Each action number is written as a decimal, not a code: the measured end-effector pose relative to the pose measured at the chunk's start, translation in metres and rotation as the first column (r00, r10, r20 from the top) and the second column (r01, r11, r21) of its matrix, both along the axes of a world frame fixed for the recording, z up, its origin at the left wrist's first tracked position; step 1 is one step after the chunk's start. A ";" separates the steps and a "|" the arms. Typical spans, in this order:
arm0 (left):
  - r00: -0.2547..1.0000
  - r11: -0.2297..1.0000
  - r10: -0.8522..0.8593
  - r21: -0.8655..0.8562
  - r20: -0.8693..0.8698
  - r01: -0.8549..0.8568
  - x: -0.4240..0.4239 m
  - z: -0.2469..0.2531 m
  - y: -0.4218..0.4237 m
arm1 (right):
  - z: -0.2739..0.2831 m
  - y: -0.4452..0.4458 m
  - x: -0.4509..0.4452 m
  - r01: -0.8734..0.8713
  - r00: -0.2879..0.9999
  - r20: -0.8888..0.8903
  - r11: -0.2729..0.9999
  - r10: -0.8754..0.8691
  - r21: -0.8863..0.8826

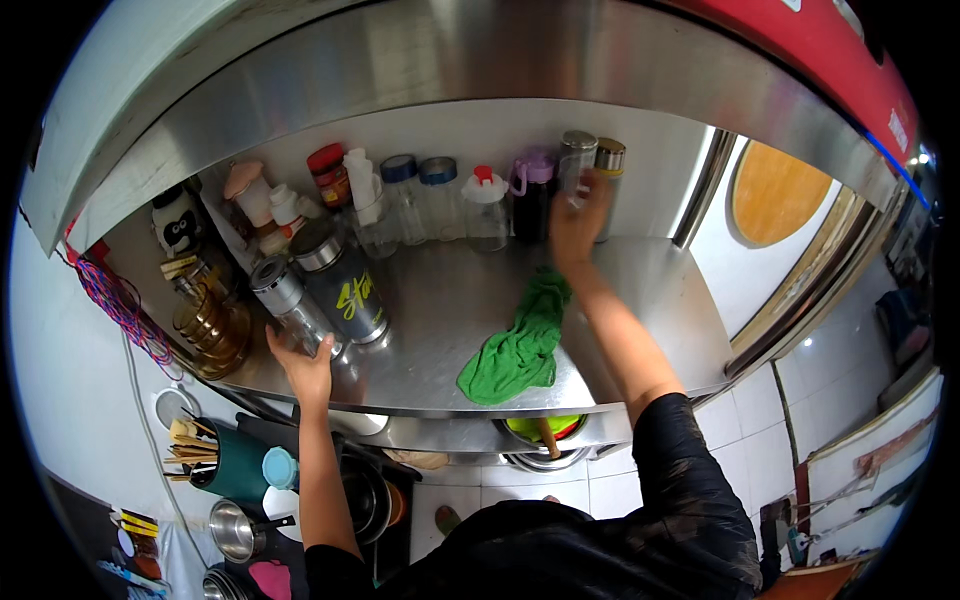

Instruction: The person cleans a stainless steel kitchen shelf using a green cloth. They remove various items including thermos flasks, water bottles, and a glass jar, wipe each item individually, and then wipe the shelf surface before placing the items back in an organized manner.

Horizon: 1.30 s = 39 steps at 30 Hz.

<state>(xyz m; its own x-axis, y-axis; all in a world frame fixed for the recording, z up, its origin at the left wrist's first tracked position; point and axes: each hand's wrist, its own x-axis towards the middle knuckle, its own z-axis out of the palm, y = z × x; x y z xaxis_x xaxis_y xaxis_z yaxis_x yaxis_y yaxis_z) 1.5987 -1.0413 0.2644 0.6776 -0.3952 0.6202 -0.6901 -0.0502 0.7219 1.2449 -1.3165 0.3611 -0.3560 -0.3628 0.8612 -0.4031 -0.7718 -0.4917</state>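
Observation:
My right hand (576,221), slightly blurred, is at a clear bottle with a silver lid (577,154) at the back of the steel shelf; its grip is unclear. A metal-topped flask (611,161) and a dark bottle with a purple lid (532,202) flank it. My left hand (304,367) is spread at the base of a clear tumbler with a silver lid (281,289), beside a large dark grey flask (351,304); whether it grips is unclear. A crumpled green cloth (510,352) lies on the shelf between my arms.
Glass bottles (442,202) and a red-lidded jar (328,176) line the back. Stacked amber glass cups (217,337) stand at the left end. A steel edge (480,64) runs overhead. Below left are a green utensil holder (244,457) and a small steel pot (232,525).

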 end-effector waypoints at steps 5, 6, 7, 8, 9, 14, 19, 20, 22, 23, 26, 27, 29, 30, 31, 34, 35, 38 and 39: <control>0.998 0.988 0.057 -0.141 -0.031 -0.061 -0.061 0.023 0.016 | -0.046 -0.106 -0.105 0.428 0.898 -0.265 0.840 -0.352 0.334; 0.997 0.983 0.064 -0.173 0.036 -0.057 -0.070 0.025 0.021 | -0.049 -0.116 -0.107 0.334 0.929 -0.288 0.860 -0.232 0.385; 0.997 0.983 0.031 -0.183 0.067 -0.018 -0.077 0.028 0.024 | -0.051 -0.124 -0.108 0.243 0.946 -0.304 0.866 -0.112 0.437; 0.995 0.981 -0.002 -0.191 0.098 0.020 -0.084 0.030 0.026 | -0.054 -0.131 -0.107 0.151 0.949 -0.314 0.859 0.012 0.489; 0.991 0.978 -0.031 -0.200 0.130 0.056 -0.091 0.034 0.029 | -0.059 -0.138 -0.103 0.032 0.971 -0.222 0.866 0.092 0.499; 0.954 0.950 -0.242 -0.158 0.175 0.270 -0.151 0.051 0.006 | -0.085 -0.190 -0.174 -0.122 0.984 -0.062 0.889 0.166 0.441; 0.939 0.945 -0.295 -0.092 0.175 0.314 -0.162 0.042 0.013 | -0.059 -0.120 -0.118 0.024 0.988 -0.124 0.708 0.091 0.706; 0.928 0.931 -0.341 -0.085 0.148 0.355 -0.164 0.040 0.011 | -0.055 -0.110 -0.122 -0.008 0.986 -0.110 0.696 0.125 0.718; 0.899 0.897 -0.413 -0.104 0.142 0.429 -0.170 0.041 0.005 | -0.055 -0.086 -0.127 -0.055 0.988 -0.071 0.748 0.136 0.661; 0.877 0.877 -0.462 -0.080 0.134 0.474 -0.172 0.042 0.004 | -0.057 -0.074 -0.127 -0.080 0.988 -0.050 0.771 0.144 0.632; 0.830 0.830 -0.546 -0.062 0.111 0.554 -0.175 0.049 -0.005 | -0.051 -0.024 -0.118 -0.509 0.835 0.160 0.630 0.526 0.586; 0.817 0.817 -0.566 -0.053 0.112 0.574 -0.180 0.057 -0.009 | -0.039 0.006 -0.107 -0.598 0.772 0.219 0.565 0.596 0.568; 0.780 0.782 -0.609 -0.058 0.145 0.621 -0.194 0.074 -0.019 | -0.028 0.051 -0.083 -0.599 0.730 0.131 0.535 0.671 0.595; 0.769 0.772 -0.614 -0.069 0.176 0.632 -0.198 0.079 -0.025 | -0.023 0.073 -0.063 -0.626 0.668 0.075 0.505 0.740 0.594; 0.750 0.752 -0.628 -0.086 0.207 0.654 -0.203 0.083 -0.031 | -0.015 0.096 -0.048 -0.645 0.608 0.016 0.482 0.794 0.592; 0.672 0.656 -0.738 -0.163 0.065 0.737 -0.203 0.087 -0.036 | 0.006 0.156 -0.005 -0.555 0.470 -0.359 0.586 0.806 0.590; 0.600 0.582 -0.797 -0.360 -0.074 0.729 -0.201 0.075 -0.040 | 0.003 0.162 0.004 -0.599 0.368 -0.453 0.580 0.812 0.552; 0.661 0.662 -0.743 -0.252 -0.103 0.706 -0.179 0.064 -0.026 | -0.013 0.150 -0.012 -0.468 0.172 -0.455 0.479 0.874 0.743; 0.666 0.665 -0.737 -0.296 -0.113 0.685 -0.175 0.057 -0.022 | -0.019 0.152 -0.020 -0.319 0.288 -0.489 0.564 0.823 0.762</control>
<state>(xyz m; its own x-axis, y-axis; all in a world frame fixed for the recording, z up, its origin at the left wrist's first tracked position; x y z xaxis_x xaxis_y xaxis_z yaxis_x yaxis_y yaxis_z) 1.4234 -1.0635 0.3212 0.3627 -0.6879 0.6287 -0.2823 0.5618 0.7776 1.2253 -1.1646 0.3424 0.7909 -0.5520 0.2640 -0.3136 -0.7362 -0.5998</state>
